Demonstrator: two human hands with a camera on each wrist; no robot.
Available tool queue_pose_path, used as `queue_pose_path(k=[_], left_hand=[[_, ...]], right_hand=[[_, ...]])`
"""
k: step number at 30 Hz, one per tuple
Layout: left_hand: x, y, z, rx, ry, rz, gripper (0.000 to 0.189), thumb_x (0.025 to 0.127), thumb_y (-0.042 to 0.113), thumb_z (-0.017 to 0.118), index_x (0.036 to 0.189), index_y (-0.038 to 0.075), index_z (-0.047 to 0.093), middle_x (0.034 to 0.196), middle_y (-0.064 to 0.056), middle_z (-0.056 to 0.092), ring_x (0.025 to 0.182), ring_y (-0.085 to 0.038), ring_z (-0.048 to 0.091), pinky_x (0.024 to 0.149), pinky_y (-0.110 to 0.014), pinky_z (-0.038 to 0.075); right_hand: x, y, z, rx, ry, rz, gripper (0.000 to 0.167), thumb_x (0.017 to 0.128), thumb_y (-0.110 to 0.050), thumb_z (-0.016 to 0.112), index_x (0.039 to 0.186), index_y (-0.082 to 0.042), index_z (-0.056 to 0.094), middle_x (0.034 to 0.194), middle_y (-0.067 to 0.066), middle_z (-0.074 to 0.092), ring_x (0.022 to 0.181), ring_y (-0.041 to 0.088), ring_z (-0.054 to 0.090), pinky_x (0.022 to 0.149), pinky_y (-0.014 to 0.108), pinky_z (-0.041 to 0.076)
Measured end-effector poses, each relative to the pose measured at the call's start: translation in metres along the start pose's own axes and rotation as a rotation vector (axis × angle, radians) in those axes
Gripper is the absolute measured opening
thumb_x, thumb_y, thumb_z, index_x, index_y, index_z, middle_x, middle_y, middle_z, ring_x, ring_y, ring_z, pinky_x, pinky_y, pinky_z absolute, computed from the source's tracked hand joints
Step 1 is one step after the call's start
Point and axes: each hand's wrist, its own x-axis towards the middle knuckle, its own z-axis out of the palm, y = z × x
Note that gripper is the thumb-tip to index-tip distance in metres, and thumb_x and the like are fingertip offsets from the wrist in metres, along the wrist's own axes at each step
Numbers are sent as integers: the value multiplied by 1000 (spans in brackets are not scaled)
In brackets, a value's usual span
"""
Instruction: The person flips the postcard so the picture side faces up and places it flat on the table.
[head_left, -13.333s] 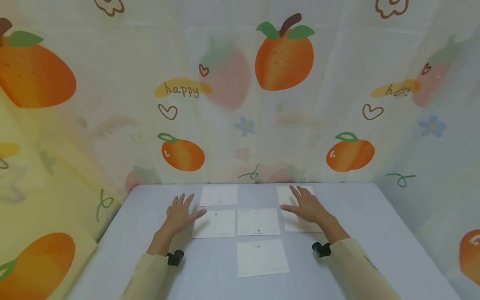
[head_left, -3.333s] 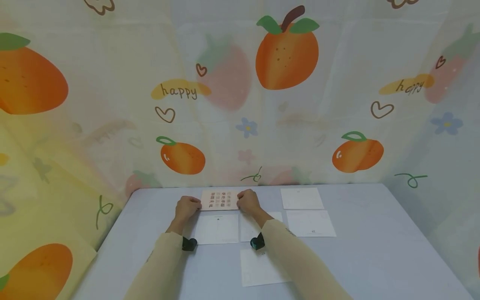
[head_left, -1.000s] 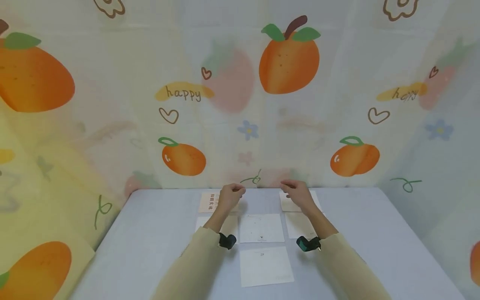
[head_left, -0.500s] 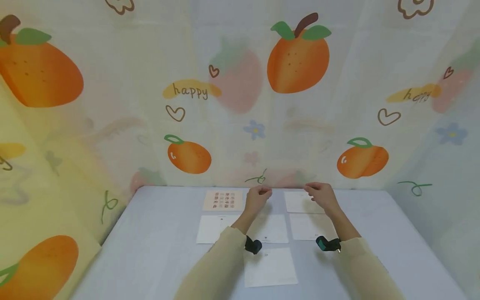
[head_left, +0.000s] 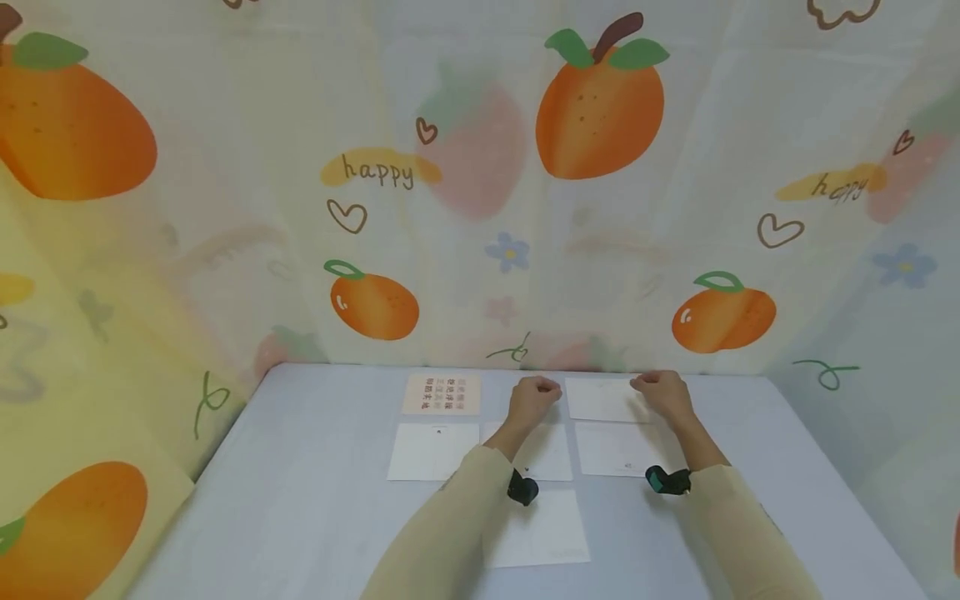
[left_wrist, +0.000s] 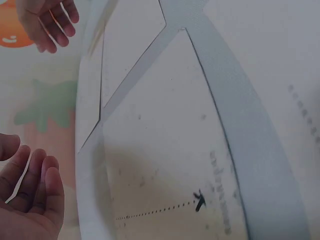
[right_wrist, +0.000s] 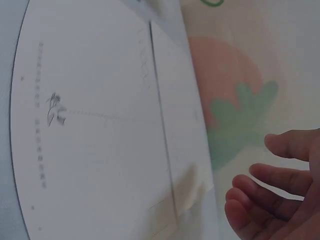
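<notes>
Both hands hover at the sides of the back right white card (head_left: 603,398). My left hand (head_left: 534,400) is just left of it, above the middle white card (head_left: 551,458). My right hand (head_left: 666,396) is over its right end. In the wrist views the fingers of the left hand (left_wrist: 35,195) and the right hand (right_wrist: 280,190) are loosely bent, thumbs apart, holding nothing. Below that card lies another white card (head_left: 618,450) with a small dark print. At the back left, a cream card (head_left: 442,394) shows columns of printed characters.
A white card (head_left: 431,454) lies in front of the printed one, and another (head_left: 551,529) nearer the front, partly under the left sleeve (head_left: 450,525). The pale tabletop (head_left: 300,500) ends at a fruit-patterned curtain (head_left: 465,292) right behind the back cards.
The back left card was white side up at first; both hands held it by its ends with the characters showing, then let go. Since then both hands have moved right to the back right card.
</notes>
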Motion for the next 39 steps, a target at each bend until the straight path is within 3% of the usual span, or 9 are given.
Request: queue_pose_path(k=[7,14,19,23,28,36,39], left_hand=[[-2,-2,12,75,-21,-36,17,89,16,66,95,4,76,97,-9,76,92,-21,68,76,-27,53],[1,-2,11,126,-43,-23,19,90,14,64,99,3,76,101,-10,75,100,-23,68,82,-32,55],[5,5,12,135,-124,-36,22,91,14,64,106,1,73,108,-12,73,102,-25,68,84,-32,55],[5,9,15,161,-174,-82,24,89,14,67,107,-2,71,111,-15,71,105,-29,65,89,-35,53],[5,7,20,185,-180,-114,25,85,13,70,104,-4,71,110,-16,70,104,-30,64,92,-37,52],[8,11,25,241,-214,-130,30,86,15,69,108,-5,68,113,-17,69,105,-30,63,92,-37,52],[10,11,24,283,-218,-126,25,84,13,69,101,-5,68,101,-14,69,91,-24,63,83,-33,53]], right_hand=[[3,16,1,-92,12,25,40,92,-21,58,110,14,63,114,32,64,107,46,58,93,53,46],[0,21,5,-139,10,42,39,88,-18,61,106,16,62,109,33,64,101,47,59,90,53,47],[2,23,7,-182,10,74,40,88,-18,61,108,17,61,109,33,63,101,46,59,88,52,48],[4,23,10,-211,3,90,38,87,-17,63,106,17,61,106,32,64,97,43,60,86,51,50],[5,22,15,-219,9,104,34,84,-14,66,101,15,63,98,29,65,87,37,60,82,49,51],[5,18,16,-241,22,99,35,79,-12,69,101,15,64,101,30,67,94,43,62,84,50,51],[4,19,16,-205,26,109,33,80,-11,67,101,15,65,102,30,67,95,43,62,84,51,51]])
